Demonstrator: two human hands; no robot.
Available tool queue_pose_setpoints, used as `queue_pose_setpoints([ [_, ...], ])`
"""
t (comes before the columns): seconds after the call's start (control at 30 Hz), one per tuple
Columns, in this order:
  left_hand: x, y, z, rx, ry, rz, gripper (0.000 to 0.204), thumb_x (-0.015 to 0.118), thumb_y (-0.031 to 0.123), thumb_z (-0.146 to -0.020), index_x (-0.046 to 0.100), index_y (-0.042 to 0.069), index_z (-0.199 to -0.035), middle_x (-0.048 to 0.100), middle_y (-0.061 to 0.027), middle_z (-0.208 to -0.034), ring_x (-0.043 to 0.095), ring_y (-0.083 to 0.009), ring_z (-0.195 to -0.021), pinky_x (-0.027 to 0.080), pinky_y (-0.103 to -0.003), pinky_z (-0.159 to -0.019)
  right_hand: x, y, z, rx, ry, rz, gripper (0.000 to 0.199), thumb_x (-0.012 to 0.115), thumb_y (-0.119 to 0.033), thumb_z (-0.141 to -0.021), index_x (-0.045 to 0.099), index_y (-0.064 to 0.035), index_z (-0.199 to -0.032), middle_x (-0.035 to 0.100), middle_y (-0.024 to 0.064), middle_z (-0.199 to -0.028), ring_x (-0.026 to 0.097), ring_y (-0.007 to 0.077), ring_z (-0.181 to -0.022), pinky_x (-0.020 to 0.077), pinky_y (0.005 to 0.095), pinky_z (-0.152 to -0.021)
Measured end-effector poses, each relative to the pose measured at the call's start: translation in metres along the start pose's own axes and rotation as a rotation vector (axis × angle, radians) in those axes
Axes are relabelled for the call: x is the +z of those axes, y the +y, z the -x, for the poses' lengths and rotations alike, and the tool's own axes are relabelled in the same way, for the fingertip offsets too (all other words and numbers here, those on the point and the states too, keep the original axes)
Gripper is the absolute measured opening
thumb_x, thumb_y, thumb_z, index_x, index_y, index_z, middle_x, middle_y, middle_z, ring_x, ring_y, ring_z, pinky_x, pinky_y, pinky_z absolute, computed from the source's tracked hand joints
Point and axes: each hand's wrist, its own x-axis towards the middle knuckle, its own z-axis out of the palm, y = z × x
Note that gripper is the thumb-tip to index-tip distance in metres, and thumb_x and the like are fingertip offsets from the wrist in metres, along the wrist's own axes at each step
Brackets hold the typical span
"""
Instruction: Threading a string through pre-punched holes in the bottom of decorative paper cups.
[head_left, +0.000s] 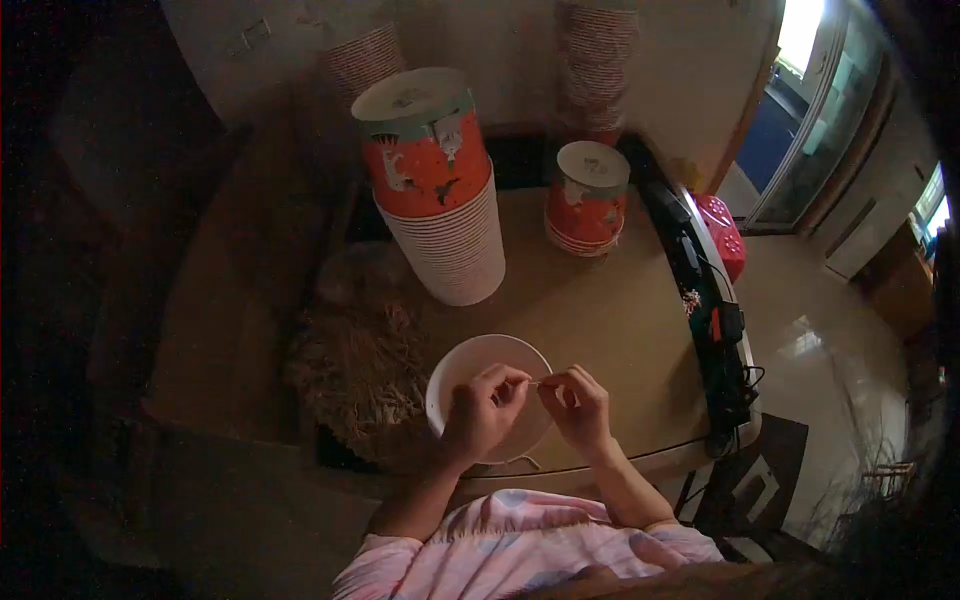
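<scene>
A white round tub (478, 352) stands at the table's near edge, its opening facing up. Over its right side, my left hand (487, 408) and my right hand (577, 405) meet with fingertips pinched. Between them shows a short piece of thin, pale cord (534, 383); the rest of it is hidden by my fingers. A pale cord end (527, 460) lies at the tub's near rim, and I cannot tell whether it is the same piece. Left of the tub is a heap of brown, stringy strands (365, 365).
A tall stack of upturned red printed paper buckets (430, 170) stands beyond the tub, with a shorter stack (590, 200) to its right. Dark devices and cables (730, 320) line the table's right edge. A red plastic stool (720, 235) stands past it.
</scene>
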Motion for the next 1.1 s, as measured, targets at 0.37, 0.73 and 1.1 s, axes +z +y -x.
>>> queue_pose_setpoints([
  [0.37,0.001,0.005,0.0,-0.019,-0.028,-0.01,0.013,0.063,0.012,-0.081,0.064,0.005,-0.091,0.065,-0.0043,-0.078,0.057,-0.0082,-0.065,0.045,-0.022,-0.058,-0.001,0.002,0.002,0.016,0.005,-0.033,0.013,0.066,-0.004,-0.073,0.061,-0.0061,-0.085,0.06,0.0088,-0.081,0.059,0.0257,-0.072,0.0474,0.0327,-0.058],
  [0.73,0.003,0.005,0.001,0.002,-0.006,-0.045,0.01,0.062,0.008,-0.078,0.062,0.003,-0.087,0.062,-0.0081,-0.076,0.06,-0.0158,-0.066,0.046,-0.026,-0.059,0.004,0.0,0.004,0.048,0.023,-0.029,0.014,0.068,-0.008,-0.073,0.062,-0.0081,-0.086,0.06,0.0075,-0.077,0.057,0.0252,-0.068,0.0458,0.0327,-0.057],
  [1.1,0.013,-0.013,0.002,0.162,0.131,-0.304,0.006,0.063,0.009,-0.075,0.061,0.005,-0.08,0.058,-0.0089,-0.071,0.06,-0.0249,-0.064,0.047,-0.033,-0.056,0.002,0.003,0.006,-0.115,0.038,0.051,0.011,0.068,-0.005,-0.071,0.061,-0.0083,-0.079,0.059,0.0081,-0.079,0.056,0.0276,-0.069,0.0459,0.0343,-0.059],
])
